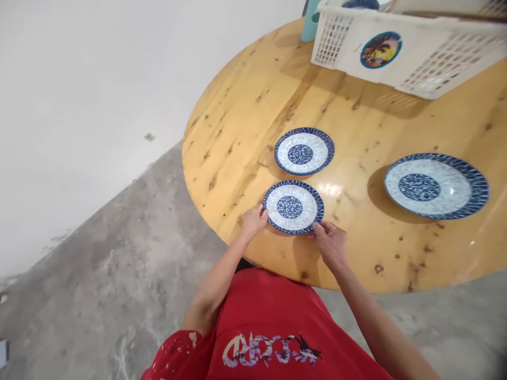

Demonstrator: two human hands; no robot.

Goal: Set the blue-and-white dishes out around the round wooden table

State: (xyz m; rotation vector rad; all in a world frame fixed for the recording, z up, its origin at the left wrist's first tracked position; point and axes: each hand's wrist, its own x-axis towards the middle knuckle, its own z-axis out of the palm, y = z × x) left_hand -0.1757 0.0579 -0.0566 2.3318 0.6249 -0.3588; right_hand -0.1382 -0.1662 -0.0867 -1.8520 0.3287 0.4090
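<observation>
**Near plate set down at table edge, both hands on its rim**

Red shirt fills the bottom of the view, both forearms reaching out from it to the small plate [293,207].

- Left hand [253,220]: fingertips pinching the plate's left rim, fingers curled, thumb side on the edge. Light grip, not a full clamp.
- Right hand [331,241]: fingertips on the plate's near-right rim, same kind of light pinch. Can't tell whether the thumb is under the rim or just resting on the table [237,137].
- Small plate sits between the two hands, flat on the wood as far as I can see, close to the table's near edge. Blue border, blue centre, pale ring.

Outward from the hands:
- Second small plate [304,151], same pattern, just beyond the held one, apart from it, flat, nobody touching it.
- Large plate [435,184], same pattern, well off to the right of the right hand, flat, untouched.
- White basket [400,50] at the far side, well beyond both hands; rim of another blue plate [360,4] shows inside it. Teal object [309,24] stands just left of the basket.

Status, my read: three plates out on the table, at least one in the basket. Near plate looks placed or nearly so; hands haven't let go yet.
</observation>
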